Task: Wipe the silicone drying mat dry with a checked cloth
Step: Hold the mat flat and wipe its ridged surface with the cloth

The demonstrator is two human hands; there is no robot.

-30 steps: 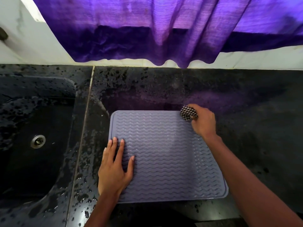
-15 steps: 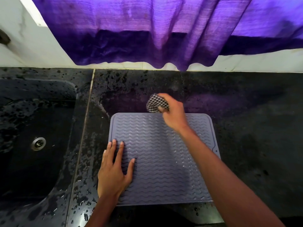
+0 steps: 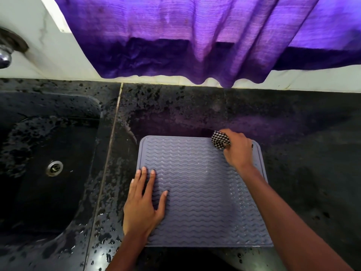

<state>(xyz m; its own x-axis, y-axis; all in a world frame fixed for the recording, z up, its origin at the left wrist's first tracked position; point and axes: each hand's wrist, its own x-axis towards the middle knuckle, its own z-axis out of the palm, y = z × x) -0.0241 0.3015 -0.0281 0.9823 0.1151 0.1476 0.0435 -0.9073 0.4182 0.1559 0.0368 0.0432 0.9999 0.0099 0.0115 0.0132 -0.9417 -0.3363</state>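
Clenching balled checked cloth (image 3: 220,142), right hand (image 3: 239,151) fingers at mat (image 3: 205,202) far-right corner, left hand (image 3: 141,208) fingers flat, mat ridges crosswise.

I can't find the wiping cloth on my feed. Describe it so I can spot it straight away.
Find the grey wavy-ribbed mat on the black counter, right of the sink. At its far right corner the right hand grips a bunched cloth. It is the only black-and-white checked thing in view.
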